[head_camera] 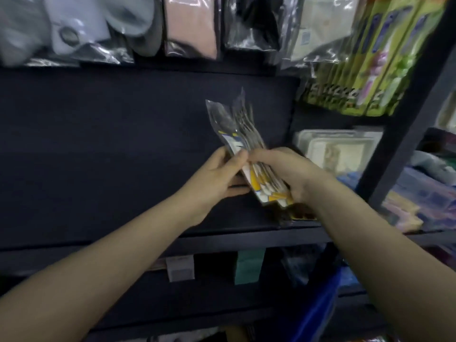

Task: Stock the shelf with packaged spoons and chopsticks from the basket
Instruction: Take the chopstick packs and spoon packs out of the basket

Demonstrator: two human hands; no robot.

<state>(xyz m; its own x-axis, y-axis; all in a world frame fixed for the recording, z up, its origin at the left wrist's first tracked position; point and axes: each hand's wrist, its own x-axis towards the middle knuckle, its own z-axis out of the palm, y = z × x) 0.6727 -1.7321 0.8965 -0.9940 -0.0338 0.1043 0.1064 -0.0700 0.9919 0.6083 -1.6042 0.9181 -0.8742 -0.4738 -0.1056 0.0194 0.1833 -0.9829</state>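
Observation:
A bundle of clear plastic cutlery packs (238,130) with yellow and white labels stands tilted in front of the dark shelf (123,149). My left hand (217,178) grips the bundle from the left, thumb on the front pack. On the right side my right hand (286,171) clasps the same packs around their lower half. Metal cutlery shows through the plastic at the top; the image is too blurred to tell spoons from forks. More dark and yellow packs (298,214) lie on the shelf board just below my right hand.
Green packaged goods (365,70) hang at the upper right. White plastic trays (335,149) stand on the shelf to the right. Bagged cloth items (190,25) fill the shelf above. A dark upright post (404,114) borders the right. Something blue (318,307) sits low down.

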